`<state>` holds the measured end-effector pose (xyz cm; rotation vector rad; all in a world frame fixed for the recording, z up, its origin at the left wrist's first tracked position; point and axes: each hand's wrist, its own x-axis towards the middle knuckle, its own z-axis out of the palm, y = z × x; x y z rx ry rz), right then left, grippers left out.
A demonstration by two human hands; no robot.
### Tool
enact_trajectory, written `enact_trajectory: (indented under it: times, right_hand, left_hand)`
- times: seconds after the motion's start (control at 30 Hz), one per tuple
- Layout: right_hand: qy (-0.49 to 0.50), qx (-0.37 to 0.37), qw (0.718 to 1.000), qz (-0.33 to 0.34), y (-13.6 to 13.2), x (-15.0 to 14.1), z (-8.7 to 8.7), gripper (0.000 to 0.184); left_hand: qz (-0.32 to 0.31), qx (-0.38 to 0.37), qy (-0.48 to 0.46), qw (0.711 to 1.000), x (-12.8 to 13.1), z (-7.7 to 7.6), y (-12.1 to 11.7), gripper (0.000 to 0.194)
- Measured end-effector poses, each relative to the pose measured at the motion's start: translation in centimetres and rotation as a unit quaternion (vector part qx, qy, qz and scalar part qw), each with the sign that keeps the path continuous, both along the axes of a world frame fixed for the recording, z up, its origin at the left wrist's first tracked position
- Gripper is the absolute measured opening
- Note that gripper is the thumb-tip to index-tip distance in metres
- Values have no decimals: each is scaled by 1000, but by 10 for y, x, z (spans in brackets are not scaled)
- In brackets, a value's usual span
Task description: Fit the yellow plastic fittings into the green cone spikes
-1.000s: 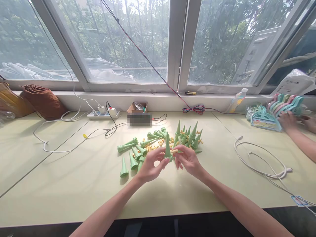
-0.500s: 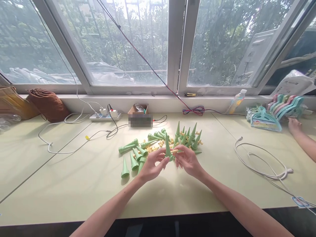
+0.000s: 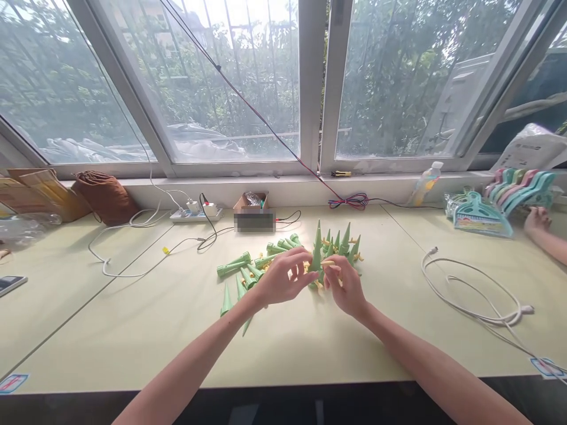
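Note:
My left hand (image 3: 287,276) has its fingers curved and apart, with fingertips and thumb at the left side of an upright green plastic spike (image 3: 318,248). Whether they touch it I cannot tell. On the spike's other side my right hand (image 3: 348,288) is closed, pinching a small yellow plastic piece (image 3: 328,263) between thumb and fingers. Several more green spikes (image 3: 344,239) with yellow fittings stand upright behind my right hand. Loose green spikes (image 3: 234,264) lie or stand to the left, partly hidden by my left hand and forearm.
A power strip (image 3: 195,216), a small cardboard box (image 3: 251,202) and bundled wires (image 3: 349,201) line the back. At right are a coiled white cable (image 3: 465,289), a teal dustpan (image 3: 481,215) and another person's hand (image 3: 538,218). A phone (image 3: 12,284) lies far left.
Both hands have shifted slightly right, toward the standing spikes. The left hand's grip on the green spike has loosened and its fingers spread. The view has turned a little left.

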<state>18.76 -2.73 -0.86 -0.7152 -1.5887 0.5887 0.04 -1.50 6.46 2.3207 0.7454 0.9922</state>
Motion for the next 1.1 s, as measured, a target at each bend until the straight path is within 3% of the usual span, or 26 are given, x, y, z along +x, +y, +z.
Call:
enact_trajectory:
  times: [0.37,0.7,1.1]
  right_hand:
    - [-54,19,998,-19,4,4,-1,7]
    - [-58,-26,998,4,3,3,-4,13]
    - [-36,-63,997,19,1,0,-3,16]
  left_hand:
    - [47,82,-14,995,-1,-26,9,10]
    - [68,133,19,989,-7,-31,3,12]
    - [64,128,34,989,-11,-39,7,15]
